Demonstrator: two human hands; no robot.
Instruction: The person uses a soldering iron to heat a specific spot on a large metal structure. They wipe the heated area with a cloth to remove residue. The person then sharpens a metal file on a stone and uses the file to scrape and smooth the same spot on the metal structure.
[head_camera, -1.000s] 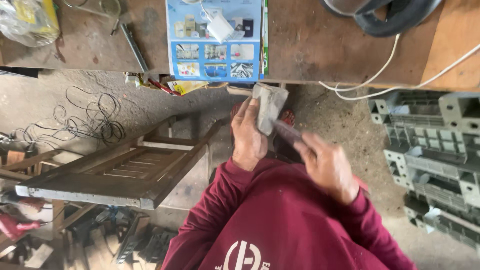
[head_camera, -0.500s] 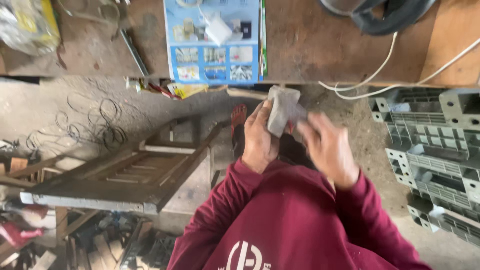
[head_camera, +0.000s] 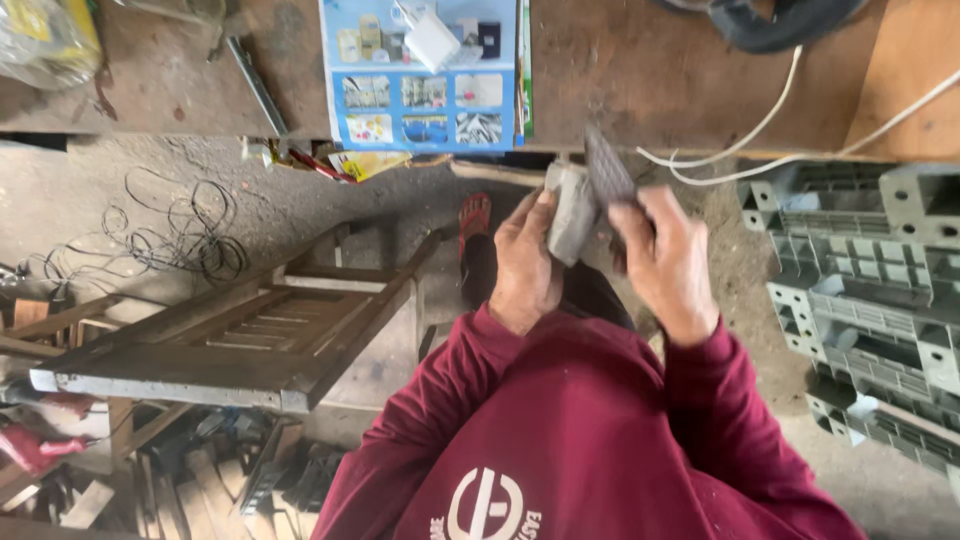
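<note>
My left hand (head_camera: 525, 262) grips a grey rectangular block (head_camera: 571, 212), holding it upright in front of my chest. My right hand (head_camera: 665, 262) holds a dark, flat, pointed piece (head_camera: 607, 168) that looks like a blade. Its flat side rests against the block's right face, and its tip points up toward the bench edge. Both maroon sleeves (head_camera: 560, 430) fill the lower middle of the view. What the dark piece is exactly cannot be told.
A brown workbench (head_camera: 650, 70) spans the top, with a blue printed sheet (head_camera: 420, 95), a small white box (head_camera: 430, 38) and white cables (head_camera: 760, 130). Grey plastic pallets (head_camera: 860, 280) are stacked at right. A wooden frame (head_camera: 250, 335) and coiled wire (head_camera: 190, 240) lie at left.
Both hands have risen toward the bench edge. My right hand has closed in on the block, and the dark piece now lies against the block's side.
</note>
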